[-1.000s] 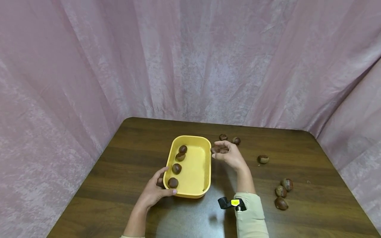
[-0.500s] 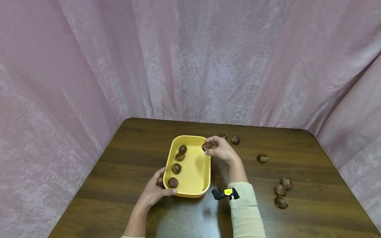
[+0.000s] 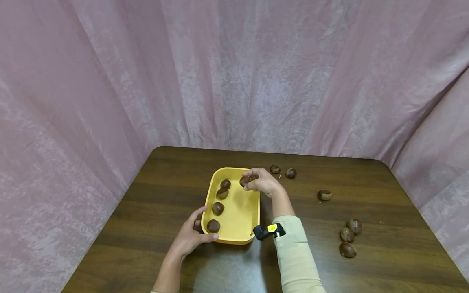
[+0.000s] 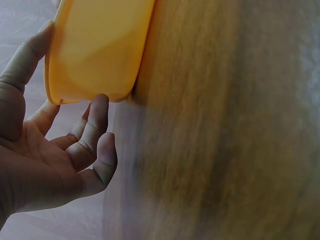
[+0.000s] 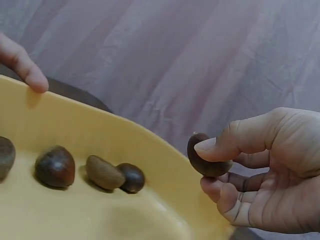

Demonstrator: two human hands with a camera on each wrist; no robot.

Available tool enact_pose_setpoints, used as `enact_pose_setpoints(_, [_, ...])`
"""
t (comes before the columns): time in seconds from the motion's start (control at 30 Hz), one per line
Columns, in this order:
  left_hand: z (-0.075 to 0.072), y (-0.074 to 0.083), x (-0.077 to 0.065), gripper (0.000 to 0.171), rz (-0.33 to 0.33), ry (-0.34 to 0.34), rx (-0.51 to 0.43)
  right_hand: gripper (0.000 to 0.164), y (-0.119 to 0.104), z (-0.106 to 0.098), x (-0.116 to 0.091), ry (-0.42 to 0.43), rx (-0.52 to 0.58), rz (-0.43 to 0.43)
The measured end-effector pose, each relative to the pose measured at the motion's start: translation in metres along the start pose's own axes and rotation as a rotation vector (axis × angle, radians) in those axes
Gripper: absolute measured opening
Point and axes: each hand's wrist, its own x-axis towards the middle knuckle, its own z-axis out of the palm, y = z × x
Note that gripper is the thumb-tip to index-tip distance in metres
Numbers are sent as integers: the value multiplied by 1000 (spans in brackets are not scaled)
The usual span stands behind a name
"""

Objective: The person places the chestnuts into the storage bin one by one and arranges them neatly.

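A yellow plastic box (image 3: pixel 238 219) sits on the table, with several brown chestnuts (image 5: pixel 55 166) in a row along its left side. At the box's near left corner, my left hand (image 3: pixel 188 238) holds it between thumb and forefinger; the left wrist view shows the other fingers (image 4: pixel 95 130) curled beside the wall. Over the far right part of the box, my right hand (image 3: pixel 264 183) pinches a chestnut (image 5: pixel 202 162) between thumb and fingers. That chestnut is above the box floor, and the fingers partly cover it.
Right of the box, more chestnuts lie on the dark wooden table (image 3: pixel 286 260): two near the back (image 3: pixel 291 173), one alone (image 3: pixel 324 195) and a group of three (image 3: pixel 347 235). A pink curtain (image 3: pixel 234 81) hangs behind the table.
My right hand has moved left with the chestnut, from beside the box's right wall to over its inside. My left hand stays at the corner.
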Motion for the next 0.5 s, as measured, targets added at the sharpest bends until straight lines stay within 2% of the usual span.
enact_pose_setpoints(0.1, [0, -1, 0, 92, 6, -5, 1, 51, 3, 5, 6, -14, 48, 6])
enact_pose_setpoints(0.37, [-1, -3, -1, 93, 8, -22, -11, 54, 10, 21, 23, 46, 83, 54])
enact_pose_setpoints(0.5, [-1, -2, -1, 92, 17, -14, -5, 54, 14, 29, 30, 37, 124, 79])
